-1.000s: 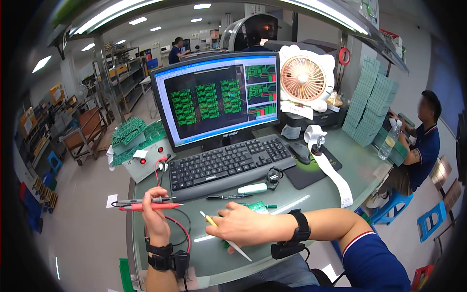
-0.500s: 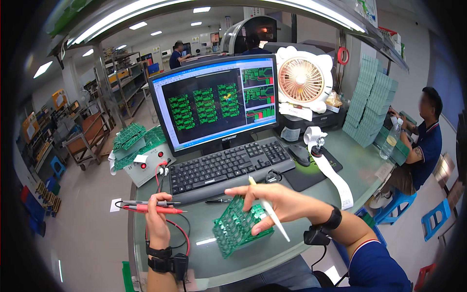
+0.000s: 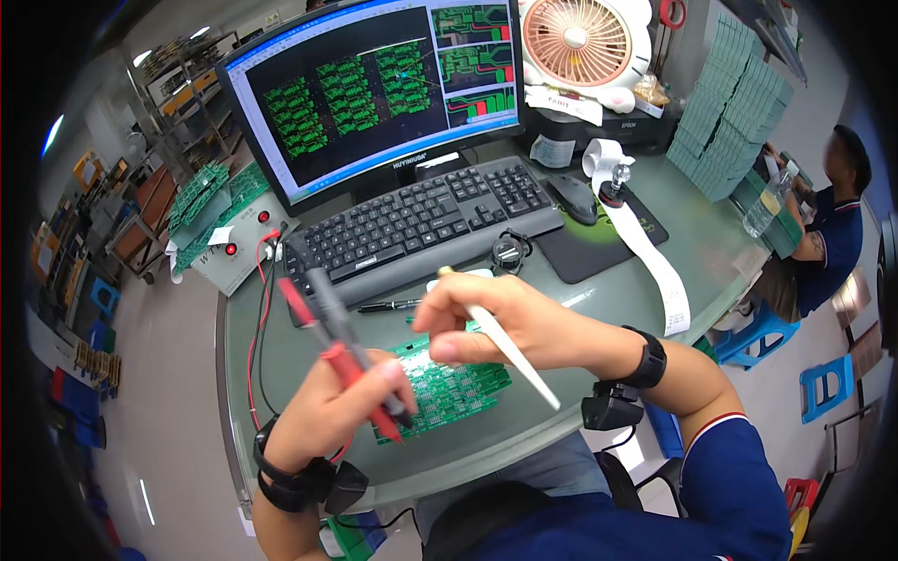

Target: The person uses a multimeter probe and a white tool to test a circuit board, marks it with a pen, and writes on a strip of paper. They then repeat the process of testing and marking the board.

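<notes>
Head view. The left hand is at the near left of the table, grasping a red probe and a dark grey probe together. Both probes are tilted and blurred, their upper ends pointing toward the far left. The right hand, to its right, grasps a slender white pen-like tool that slants across the hand toward the near right; its fingers are bent. The green circuit board lies on the near part of the table, below and between the hands, its far left portion partly hidden; whether either hand touches it cannot be told. Beyond the hands lie a black marker and a black keyboard, with a monitor behind the latter. To the keyboard's right, a mouse rests on a dark mat, partly crossed by a curling white paper strip. At far left, a grey box with red buttons bears stacked green boards.
</notes>
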Demonstrator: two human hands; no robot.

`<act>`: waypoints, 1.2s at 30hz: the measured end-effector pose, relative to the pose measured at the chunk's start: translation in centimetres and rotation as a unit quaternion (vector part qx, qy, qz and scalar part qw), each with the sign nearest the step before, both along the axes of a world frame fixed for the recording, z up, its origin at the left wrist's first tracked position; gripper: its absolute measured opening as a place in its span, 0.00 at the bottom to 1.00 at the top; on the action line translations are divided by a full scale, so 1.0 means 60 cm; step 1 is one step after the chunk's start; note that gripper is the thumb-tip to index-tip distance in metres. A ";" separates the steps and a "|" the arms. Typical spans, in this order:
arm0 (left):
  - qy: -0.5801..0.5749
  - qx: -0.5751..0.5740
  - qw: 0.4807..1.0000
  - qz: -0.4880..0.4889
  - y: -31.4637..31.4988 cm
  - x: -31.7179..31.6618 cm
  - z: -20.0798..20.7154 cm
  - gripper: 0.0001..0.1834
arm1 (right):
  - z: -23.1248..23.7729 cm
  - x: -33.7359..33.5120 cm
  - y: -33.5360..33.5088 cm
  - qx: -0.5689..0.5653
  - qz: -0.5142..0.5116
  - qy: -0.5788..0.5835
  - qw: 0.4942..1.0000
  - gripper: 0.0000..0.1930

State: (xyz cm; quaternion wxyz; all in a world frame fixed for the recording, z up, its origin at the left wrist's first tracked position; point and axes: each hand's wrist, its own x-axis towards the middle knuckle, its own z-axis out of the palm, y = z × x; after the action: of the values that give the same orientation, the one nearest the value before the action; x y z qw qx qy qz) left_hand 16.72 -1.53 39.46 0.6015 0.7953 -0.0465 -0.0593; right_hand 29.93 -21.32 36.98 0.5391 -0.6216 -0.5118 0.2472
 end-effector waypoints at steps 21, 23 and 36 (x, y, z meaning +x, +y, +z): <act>0.071 -0.095 0.992 0.052 0.032 0.025 -0.049 0.26 | -0.054 0.032 -0.030 -0.005 -0.049 0.223 0.974 0.11; 0.045 -0.158 0.986 0.036 0.027 0.034 -0.051 0.18 | -0.064 0.026 -0.031 -0.001 -0.063 0.220 0.973 0.11; 0.083 -0.203 0.976 0.003 0.006 0.058 -0.086 0.10 | -0.100 0.008 -0.032 0.054 -0.138 0.065 0.987 0.11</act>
State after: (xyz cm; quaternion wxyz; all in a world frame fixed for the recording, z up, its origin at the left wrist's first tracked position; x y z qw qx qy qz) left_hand 20.19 -1.18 34.29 0.7520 0.6493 -0.0051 -0.1131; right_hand 30.43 -23.27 31.00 0.6331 -0.6384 -0.3980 0.1822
